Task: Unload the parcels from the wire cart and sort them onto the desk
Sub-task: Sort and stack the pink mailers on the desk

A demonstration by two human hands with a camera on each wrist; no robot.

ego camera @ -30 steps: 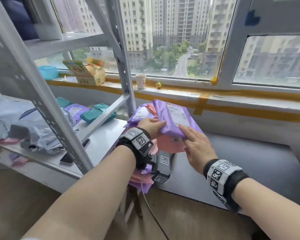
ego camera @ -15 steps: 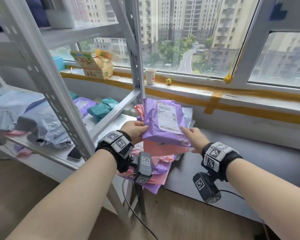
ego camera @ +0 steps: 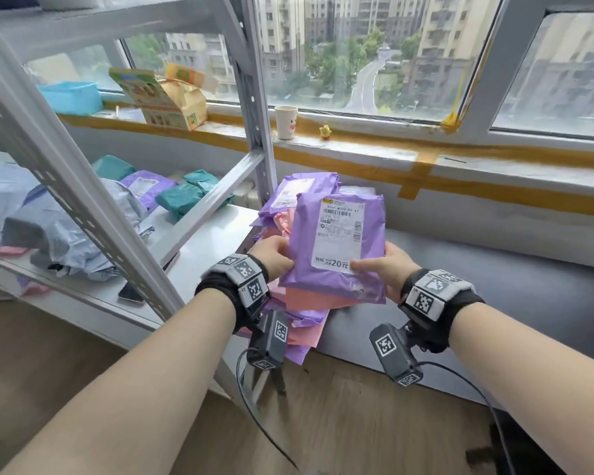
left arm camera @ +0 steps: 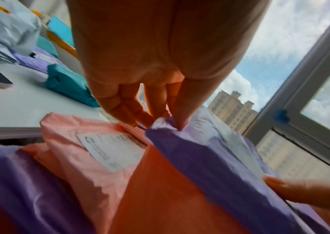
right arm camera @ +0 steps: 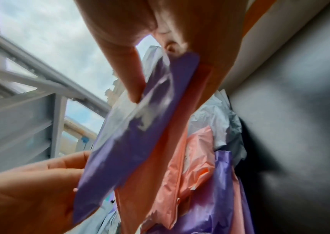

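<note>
Purple parcel [ego camera: 336, 245], label up, centre frame above the pink-and-purple pile [ego camera: 299, 323] at the desk [ego camera: 494, 286] edge, pinched by left hand [ego camera: 273, 255] and right hand [ego camera: 384, 269]; best lowered flat onto matching colours.

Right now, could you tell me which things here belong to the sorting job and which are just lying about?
Job: purple parcel, held by left hand and right hand; pink and purple pile; desk; shelf parcels.
Lying about: cup, yellow toy, carton, blue tub, phone.

Glossy plastic purple parcel [ego camera: 336, 248] — matt grey desk [ego camera: 494, 289].
</note>
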